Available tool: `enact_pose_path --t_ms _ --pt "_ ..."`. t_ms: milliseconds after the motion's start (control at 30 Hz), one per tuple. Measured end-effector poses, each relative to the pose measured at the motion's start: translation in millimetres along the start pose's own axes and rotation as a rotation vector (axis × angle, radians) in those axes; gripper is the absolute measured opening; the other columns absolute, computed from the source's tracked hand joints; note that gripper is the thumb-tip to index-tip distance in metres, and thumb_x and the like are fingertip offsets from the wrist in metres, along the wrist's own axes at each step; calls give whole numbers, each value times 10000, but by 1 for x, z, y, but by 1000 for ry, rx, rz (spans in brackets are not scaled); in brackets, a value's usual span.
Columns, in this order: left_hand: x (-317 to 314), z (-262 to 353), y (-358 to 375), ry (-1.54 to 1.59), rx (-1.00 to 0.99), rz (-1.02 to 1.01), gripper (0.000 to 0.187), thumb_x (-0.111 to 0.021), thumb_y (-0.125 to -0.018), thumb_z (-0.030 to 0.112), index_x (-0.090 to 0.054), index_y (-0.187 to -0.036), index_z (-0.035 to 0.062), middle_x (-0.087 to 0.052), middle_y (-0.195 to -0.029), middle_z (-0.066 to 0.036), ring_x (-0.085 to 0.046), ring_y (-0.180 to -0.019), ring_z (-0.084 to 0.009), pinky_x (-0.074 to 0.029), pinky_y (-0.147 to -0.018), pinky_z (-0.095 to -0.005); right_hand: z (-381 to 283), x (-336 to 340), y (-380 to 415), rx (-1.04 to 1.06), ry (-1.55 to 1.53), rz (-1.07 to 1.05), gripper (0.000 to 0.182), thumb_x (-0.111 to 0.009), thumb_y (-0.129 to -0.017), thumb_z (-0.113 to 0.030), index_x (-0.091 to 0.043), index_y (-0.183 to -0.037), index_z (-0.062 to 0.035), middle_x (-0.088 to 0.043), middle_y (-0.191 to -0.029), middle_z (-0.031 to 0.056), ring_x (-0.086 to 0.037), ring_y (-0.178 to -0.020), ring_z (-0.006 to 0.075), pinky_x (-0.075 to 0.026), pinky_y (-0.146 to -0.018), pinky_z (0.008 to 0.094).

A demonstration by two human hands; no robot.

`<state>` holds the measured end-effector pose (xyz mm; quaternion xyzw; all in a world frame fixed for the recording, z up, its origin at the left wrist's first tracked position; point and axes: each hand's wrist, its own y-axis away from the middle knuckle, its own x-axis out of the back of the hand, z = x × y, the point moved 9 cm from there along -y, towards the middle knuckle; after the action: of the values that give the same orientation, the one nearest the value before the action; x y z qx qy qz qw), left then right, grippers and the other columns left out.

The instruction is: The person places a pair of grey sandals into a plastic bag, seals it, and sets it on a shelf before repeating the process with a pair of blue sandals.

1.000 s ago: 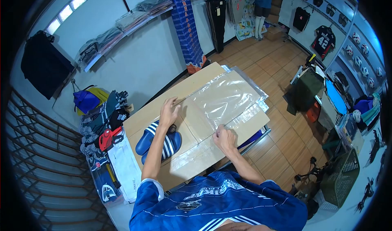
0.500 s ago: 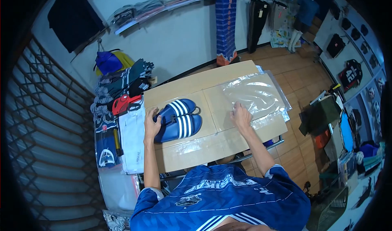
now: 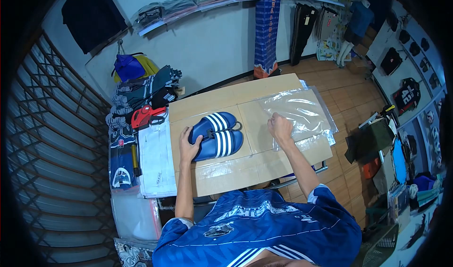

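Observation:
A pair of navy blue slide sandals [image 3: 218, 135] with white stripes lies on a flattened cardboard sheet [image 3: 255, 168], soles down and side by side, a dark loop at their toe end. My left hand [image 3: 189, 146] grips their left end, thumb over the near sandal and fingers along the far one. To the right, a clear plastic bag [image 3: 304, 111] lies flat and shiny on the cardboard. At its left edge my right hand [image 3: 281, 129] is closed, fingers pinched on the plastic; the fingertips are partly hidden.
Left of the cardboard are a red tape dispenser [image 3: 147, 117], white packaged garments [image 3: 157, 158], a yellow-and-black cutter [image 3: 136, 161] and stacked folded clothes [image 3: 151, 90]. A folding metal gate [image 3: 61, 139] stands at the left. Clothing racks [image 3: 377, 139] stand at the right.
The sandals have shifted a little to the right with my left hand. My right hand has curled more tightly at the bag's edge. The view has tilted slightly.

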<state>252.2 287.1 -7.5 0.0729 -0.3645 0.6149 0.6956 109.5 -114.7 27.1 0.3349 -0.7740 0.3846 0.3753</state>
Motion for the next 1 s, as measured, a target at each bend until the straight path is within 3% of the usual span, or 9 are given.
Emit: enact_pose_path --t_ms 267,500,667,767,867,1000 --pt "-67 62 1 1 -41 16 586 -808 -819 314 -641 -1296 18 -558 -1372 -261 -527 -1279 -417 -411 -1103 -463 -6 22 -7 -23 -10 8 202 -700 -845 -224 -679 -814 -25 -702 -762 215 -696 -705 415 -552 -653 514" --pt "-145 114 3 62 -73 -15 637 -786 -808 334 -613 -1333 18 -508 -1404 -297 -455 -1312 -450 -329 -1136 -521 -10 31 -12 5 1 39 192 -706 -839 -227 -698 -823 -36 -706 -766 212 -697 -708 415 -549 -652 528" --pt "-158 125 4 101 -52 -93 783 -786 -826 388 -489 -1439 2 -448 -1456 -310 -414 -1358 -469 -320 -1155 -515 -7 30 -7 12 -18 96 173 -735 -814 -211 -687 -786 -47 -699 -736 185 -687 -699 407 -535 -634 506" --pt "-130 124 9 303 -28 -285 984 -853 -762 412 -382 -1483 -64 -418 -1495 -292 -419 -1384 -437 -337 -1174 -465 -5 39 -3 -11 -39 43 136 -710 -822 -180 -687 -815 -46 -711 -787 205 -696 -717 413 -546 -648 527" --pt "-107 116 17 215 -61 -468 1133 -921 -665 403 -331 -1515 -58 -414 -1507 -284 -397 -1416 -411 -314 -1200 -454 -6 40 0 7 -51 77 132 -722 -814 -175 -692 -824 -47 -711 -786 189 -694 -714 407 -544 -639 513" --pt "-87 103 27 53 -51 -555 1241 -978 -533 349 -339 -1523 -41 -399 -1539 -270 -366 -1449 -382 -319 -1207 -449 -3 36 6 20 -69 127 140 -744 -806 -183 -694 -824 -53 -708 -777 153 -688 -708 388 -536 -621 485"
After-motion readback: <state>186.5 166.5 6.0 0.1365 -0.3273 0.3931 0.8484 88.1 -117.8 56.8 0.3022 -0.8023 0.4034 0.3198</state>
